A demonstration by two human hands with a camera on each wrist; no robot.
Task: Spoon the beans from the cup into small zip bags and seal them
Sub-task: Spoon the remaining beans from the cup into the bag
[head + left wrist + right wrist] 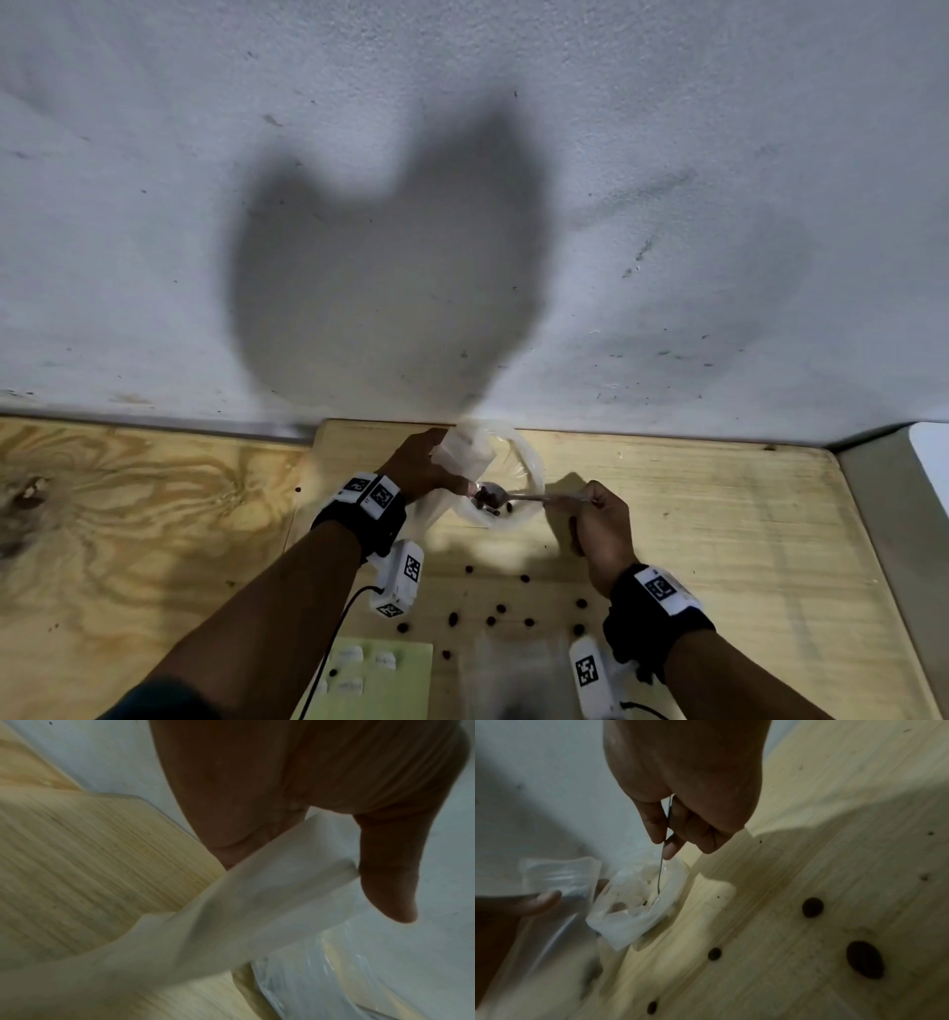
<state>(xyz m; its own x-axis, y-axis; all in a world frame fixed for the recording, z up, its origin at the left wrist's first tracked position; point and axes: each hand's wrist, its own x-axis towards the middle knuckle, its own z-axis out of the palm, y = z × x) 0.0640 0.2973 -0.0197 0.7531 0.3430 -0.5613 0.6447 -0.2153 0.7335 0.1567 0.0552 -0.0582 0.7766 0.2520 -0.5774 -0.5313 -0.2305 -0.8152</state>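
Note:
My left hand [423, 462] holds a small clear zip bag [464, 452] up beside the clear plastic cup [529, 473], near the wall. In the left wrist view the thumb and fingers of that hand [365, 874] pinch the bag's [257, 894] top edge. My right hand [590, 506] pinches the handle of a metal spoon [529, 497]. Its bowl carries a few dark beans [485, 497] over the cup's left rim, right by the bag. The right wrist view shows the right hand [664, 843], the thin spoon handle [661, 874] and the cup [634, 908].
Several loose beans [500, 608] lie scattered on the pale wooden board [693, 514] in front of the cup. A green sheet [385, 678] with white labels and a blurred stack of clear bags [508, 668] lie at the near edge. The white wall [462, 205] stands just behind the cup.

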